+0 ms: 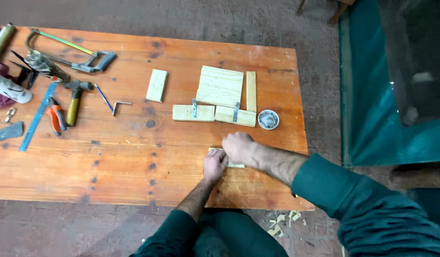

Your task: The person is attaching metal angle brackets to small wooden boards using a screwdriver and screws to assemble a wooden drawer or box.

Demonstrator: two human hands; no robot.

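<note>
Pressing down near the front edge of the orange-stained wooden table (134,162), both hands met over a small pale wood piece (236,164), which lay flat on the tabletop and showed only as slivers at its left and right ends. The left hand (215,164) lay on the piece's left part with its fingers curled down onto it, a closed grip bearing on the wood rather than lifting it. The right hand (239,148) came in from the right, knuckles up and fingers bunched into a tight fist over the top of the same piece; whether it pinched anything small between the fingertips could not be told, since the fingers were hidden beneath the hand. Just beyond the hands stood a round metal tin (268,119) of small hardware, beside a cluster of pale wooden boards (221,86), two of them carrying metal brackets. A separate short board (157,85) lay further left. At the table's far left lay a hacksaw (70,51), a hammer (75,100), orange-handled pliers (55,118) and a blue ruler (38,117), all well apart from the hands.
</note>
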